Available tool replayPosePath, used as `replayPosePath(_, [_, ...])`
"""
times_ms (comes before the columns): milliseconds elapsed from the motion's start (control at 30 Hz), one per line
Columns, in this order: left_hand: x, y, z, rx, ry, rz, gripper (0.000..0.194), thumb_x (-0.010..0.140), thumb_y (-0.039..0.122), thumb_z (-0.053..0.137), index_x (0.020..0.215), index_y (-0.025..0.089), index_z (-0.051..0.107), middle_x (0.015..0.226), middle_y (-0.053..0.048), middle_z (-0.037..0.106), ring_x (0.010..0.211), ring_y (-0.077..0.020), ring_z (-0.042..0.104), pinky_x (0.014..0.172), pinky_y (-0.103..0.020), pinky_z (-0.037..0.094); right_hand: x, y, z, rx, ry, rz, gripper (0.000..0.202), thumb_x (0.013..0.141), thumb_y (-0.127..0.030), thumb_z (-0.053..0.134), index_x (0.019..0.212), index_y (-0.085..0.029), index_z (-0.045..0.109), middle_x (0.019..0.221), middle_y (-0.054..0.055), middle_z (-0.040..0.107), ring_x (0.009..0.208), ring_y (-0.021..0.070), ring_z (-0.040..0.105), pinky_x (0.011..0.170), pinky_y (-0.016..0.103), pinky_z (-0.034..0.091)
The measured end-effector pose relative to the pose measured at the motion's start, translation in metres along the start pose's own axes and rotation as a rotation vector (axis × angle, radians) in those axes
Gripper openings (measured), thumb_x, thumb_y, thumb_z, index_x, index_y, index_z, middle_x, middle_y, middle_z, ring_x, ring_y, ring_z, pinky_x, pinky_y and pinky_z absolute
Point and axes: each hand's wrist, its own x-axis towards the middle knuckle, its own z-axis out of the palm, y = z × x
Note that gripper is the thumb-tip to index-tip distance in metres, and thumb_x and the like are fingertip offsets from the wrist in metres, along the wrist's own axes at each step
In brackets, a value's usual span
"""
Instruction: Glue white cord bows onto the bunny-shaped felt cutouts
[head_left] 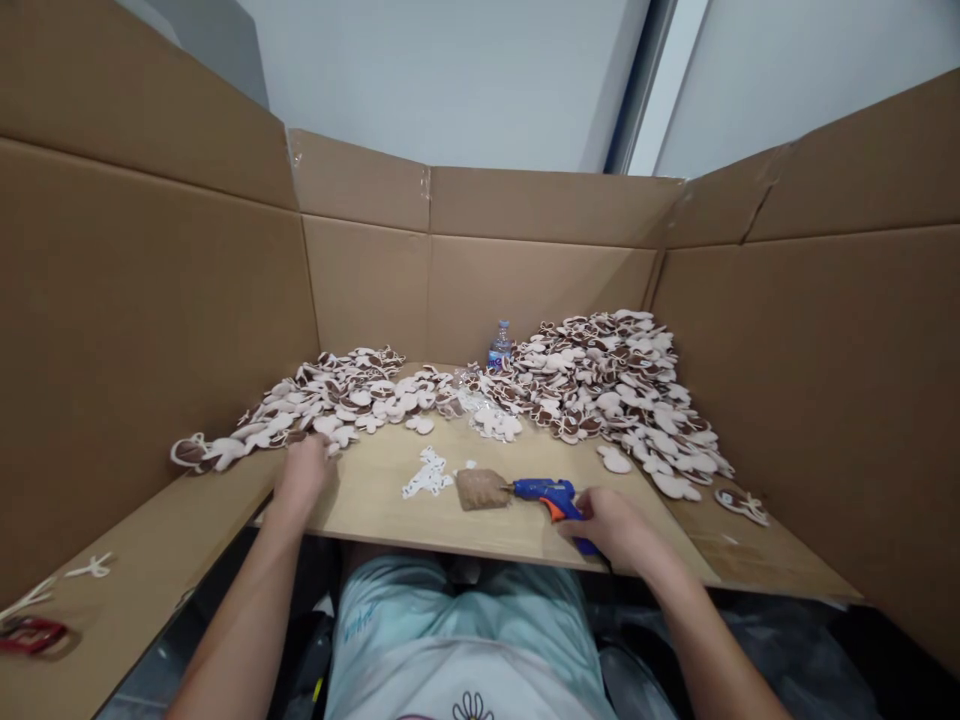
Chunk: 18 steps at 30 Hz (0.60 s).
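Note:
My right hand (611,522) is closed around the handle of a blue glue gun (546,490) with an orange trigger. Its nozzle points left, at a brown packet-like pad (482,489) on the board. At the near edge of the left pile (352,390) of white and brown flat cut-outs, my left hand (306,465) reaches in among the pieces. Its fingertips are mostly hidden, so I cannot make out whether it grips one. Small white pieces (427,474) lie in a loose heap between my hands.
A larger pile of cut-outs (600,370) rises at the back right. Beside it stand a water bottle (500,345) and a clear plastic bag (491,415). Cardboard walls (547,275) enclose the board (390,520). A red-handled tool (31,634) lies at far left.

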Motion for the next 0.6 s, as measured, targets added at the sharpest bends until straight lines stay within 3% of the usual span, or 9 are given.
replayPosePath(100, [-0.001, 0.006, -0.002, -0.106, 0.01, 0.033, 0.025, 0.067, 0.015, 0.062, 0.091, 0.016, 0.062, 0.09, -0.018, 0.073, 0.099, -0.0366, 0.066, 0.081, -0.039, 0.048, 0.007, 0.0, 0.011, -0.067, 0.003, 0.021, 0.017, 0.063, -0.022, 0.073, 0.056, -0.018, 0.058, 0.056, 0.004, 0.064, 0.052, 0.0167, 0.055, 0.046, 0.025, 0.03])
replayPosePath(200, [-0.008, 0.024, 0.002, -0.274, -0.043, 0.064, 0.024, 0.076, 0.028, 0.059, 0.097, 0.018, 0.054, 0.076, -0.01, 0.072, 0.076, -0.0291, 0.069, 0.067, -0.036, 0.052, 0.011, 0.002, 0.016, -0.04, 0.011, 0.004, 0.016, 0.066, -0.019, 0.07, 0.056, -0.019, 0.057, 0.056, 0.003, 0.063, 0.053, 0.0161, 0.054, 0.048, 0.025, 0.029])
replayPosePath(300, [-0.021, 0.048, 0.01, -0.451, -0.146, 0.109, 0.021, 0.08, 0.037, 0.056, 0.091, 0.021, 0.048, 0.066, -0.002, 0.069, 0.06, -0.0213, 0.066, 0.056, -0.03, 0.052, 0.011, 0.006, 0.014, 0.013, 0.02, -0.019, 0.012, 0.068, -0.017, 0.066, 0.06, -0.019, 0.058, 0.06, 0.003, 0.065, 0.058, 0.0165, 0.056, 0.049, 0.024, 0.032])
replayPosePath(400, [-0.039, 0.073, 0.014, -0.652, -0.255, 0.165, 0.022, 0.077, 0.039, 0.061, 0.08, 0.021, 0.049, 0.069, 0.0, 0.067, 0.066, -0.0175, 0.067, 0.062, -0.028, 0.055, 0.01, 0.005, 0.009, 0.072, 0.044, -0.036, 0.008, 0.073, -0.019, 0.061, 0.066, -0.019, 0.058, 0.065, 0.003, 0.065, 0.062, 0.0173, 0.059, 0.052, 0.024, 0.037])
replayPosePath(467, [-0.052, 0.087, 0.013, -0.904, -0.383, 0.159, 0.025, 0.069, 0.037, 0.07, 0.076, 0.02, 0.053, 0.072, 0.0, 0.067, 0.072, -0.0174, 0.068, 0.068, -0.029, 0.056, 0.009, 0.002, 0.007, 0.161, 0.042, -0.041, 0.004, 0.076, -0.02, 0.055, 0.075, -0.019, 0.058, 0.066, 0.002, 0.064, 0.059, 0.0165, 0.06, 0.051, 0.024, 0.04])
replayPosePath(600, [-0.072, 0.106, 0.008, -1.088, -0.488, 0.101, 0.023, 0.063, 0.03, 0.077, 0.077, 0.017, 0.065, 0.08, -0.002, 0.07, 0.076, -0.017, 0.068, 0.073, -0.03, 0.057, 0.003, -0.009, 0.003, 0.412, 0.049, -0.115, 0.019, 0.077, -0.022, 0.048, 0.093, -0.018, 0.057, 0.062, -0.002, 0.061, 0.052, 0.0158, 0.058, 0.05, 0.026, 0.045])
